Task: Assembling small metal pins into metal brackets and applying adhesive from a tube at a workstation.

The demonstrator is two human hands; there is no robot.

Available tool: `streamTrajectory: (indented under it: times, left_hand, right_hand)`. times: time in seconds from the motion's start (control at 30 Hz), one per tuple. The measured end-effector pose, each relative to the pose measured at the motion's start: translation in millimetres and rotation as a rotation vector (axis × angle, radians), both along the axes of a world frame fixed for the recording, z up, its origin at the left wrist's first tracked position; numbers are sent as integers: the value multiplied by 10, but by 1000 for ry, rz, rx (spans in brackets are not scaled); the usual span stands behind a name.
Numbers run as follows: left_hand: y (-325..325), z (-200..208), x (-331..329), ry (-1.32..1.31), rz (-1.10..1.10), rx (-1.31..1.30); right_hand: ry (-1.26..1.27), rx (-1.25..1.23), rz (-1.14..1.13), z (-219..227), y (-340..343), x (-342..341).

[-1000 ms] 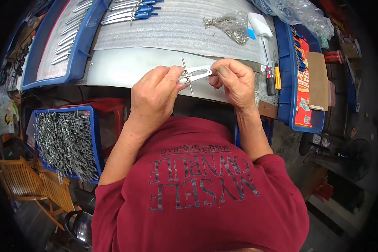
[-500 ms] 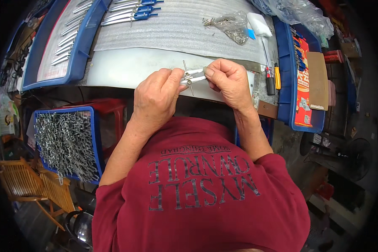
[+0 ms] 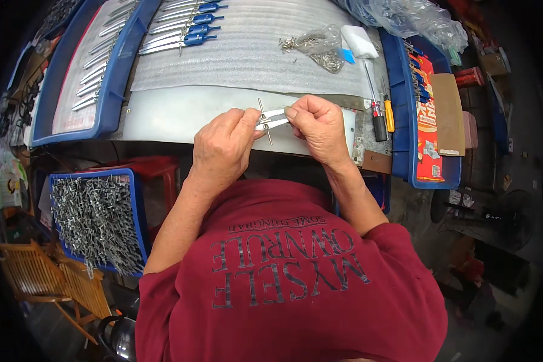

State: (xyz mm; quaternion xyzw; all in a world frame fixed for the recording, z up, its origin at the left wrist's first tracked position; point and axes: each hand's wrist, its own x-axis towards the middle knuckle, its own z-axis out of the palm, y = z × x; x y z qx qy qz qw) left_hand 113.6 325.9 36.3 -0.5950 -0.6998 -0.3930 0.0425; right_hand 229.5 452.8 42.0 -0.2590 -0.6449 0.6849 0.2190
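Between my two hands, above the near edge of the bench, is a silver two-legged tool (image 3: pixel 276 113) that looks like a compass or divider. A thin metal rod (image 3: pixel 260 104) crosses both legs through small round fittings. My left hand (image 3: pixel 224 142) is closed around the tool's left part, which its fingers hide. With thumb and bent fingers, my right hand (image 3: pixel 321 130) pinches the right end of the legs. The legs spread slightly apart toward the right hand; their ends are covered by its fingers.
Similar tools with blue heads (image 3: pixel 199 39) lie on white foam (image 3: pixel 223 66). A blue tray (image 3: pixel 108 114) stands left, another (image 3: pixel 412 157) right. Screwdrivers (image 3: pixel 389 116) lie near a bag of small metal parts (image 3: pixel 329 45). A blue crate (image 3: pixel 140 223) of metal parts sits lower left.
The view has shifted slightly. Both hands keep the same grip on the two-legged tool, with little visible change in its position between them.
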Motion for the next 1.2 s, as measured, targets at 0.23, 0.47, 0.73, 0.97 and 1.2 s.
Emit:
streamTrajectory:
  times: [0.23, 0.47, 0.73, 0.97, 1.2]
  left_hand:
    - [126, -100, -62, 61, -14, 78]
    - [208, -126, -150, 112, -1, 47]
    - [250, -186, -210, 138, 30, 51]
    - [239, -219, -204, 135, 71, 32]
    - [241, -216, -197, 147, 70, 17]
  right_hand:
    - [-33, 21, -33, -52, 69, -24]
    - [-100, 108, 13, -69, 193, -74]
    - [-206, 416, -14, -16, 606, -144]
    - [-260, 533, -70, 147, 825, -243]
    - [-270, 590, -78, 108, 964, -370]
